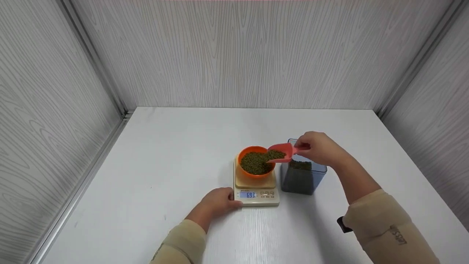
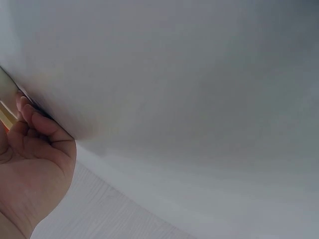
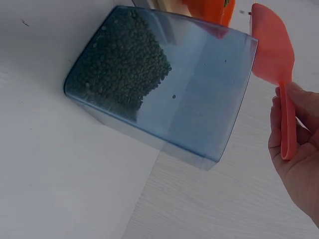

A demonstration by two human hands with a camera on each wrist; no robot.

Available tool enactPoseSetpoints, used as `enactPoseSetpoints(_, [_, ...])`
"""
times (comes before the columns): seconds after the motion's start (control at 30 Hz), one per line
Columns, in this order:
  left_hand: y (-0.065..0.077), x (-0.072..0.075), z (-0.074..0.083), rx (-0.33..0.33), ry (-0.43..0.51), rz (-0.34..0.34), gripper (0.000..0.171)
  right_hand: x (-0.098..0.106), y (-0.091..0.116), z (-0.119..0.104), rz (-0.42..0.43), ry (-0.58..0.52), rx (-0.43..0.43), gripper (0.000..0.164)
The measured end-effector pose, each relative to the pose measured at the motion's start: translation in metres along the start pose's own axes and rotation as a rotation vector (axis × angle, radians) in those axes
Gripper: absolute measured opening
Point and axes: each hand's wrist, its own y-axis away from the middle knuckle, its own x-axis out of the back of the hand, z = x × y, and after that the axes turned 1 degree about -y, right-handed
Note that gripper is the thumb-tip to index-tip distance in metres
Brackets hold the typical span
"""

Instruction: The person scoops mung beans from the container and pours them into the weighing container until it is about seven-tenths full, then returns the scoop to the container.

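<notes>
My right hand [image 1: 317,148] grips the handle of a pink scoop [image 1: 288,149], also seen in the right wrist view. Small green beans, like mung beans, lie in the scoop, whose tip is tilted over an orange bowl [image 1: 256,176]. More of these beans [image 1: 255,163] fill much of the bowl. Under the bowl is a kitchen scale [image 1: 256,201] with a lit display that appears to read 693. Holding the scale's front left corner is my left hand [image 1: 219,201], thumb at the front edge; in the left wrist view its fingers [image 2: 42,124] are curled against the scale's edge.
A clear bluish container [image 3: 199,99], partly filled with green beans [image 3: 119,64], stands open on the white table [image 1: 165,154] just right of the scale, beneath my right hand. Pale wood-grain panels [image 1: 234,55] enclose the table at the back and sides.
</notes>
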Motion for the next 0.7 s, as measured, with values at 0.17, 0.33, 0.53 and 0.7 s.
enactPoseSetpoints(0.17, [-0.001,-0.002,-0.001,-0.006,0.003,0.004,0.031,-0.007,-0.005,-0.015,0.030,0.077,0.063,0.009])
enactPoseSetpoints(0.33, [-0.001,-0.001,0.000,0.012,0.008,-0.003,0.029,-0.013,-0.009,-0.027,0.061,0.158,0.101,0.010])
enactPoseSetpoints(0.53, [-0.002,-0.002,0.001,0.073,0.014,-0.017,0.028,-0.020,-0.012,-0.043,0.055,0.255,0.081,0.010])
enactPoseSetpoints(0.7, [-0.002,-0.003,0.001,0.072,0.001,-0.010,0.029,-0.024,-0.013,-0.052,0.070,0.327,0.135,0.009])
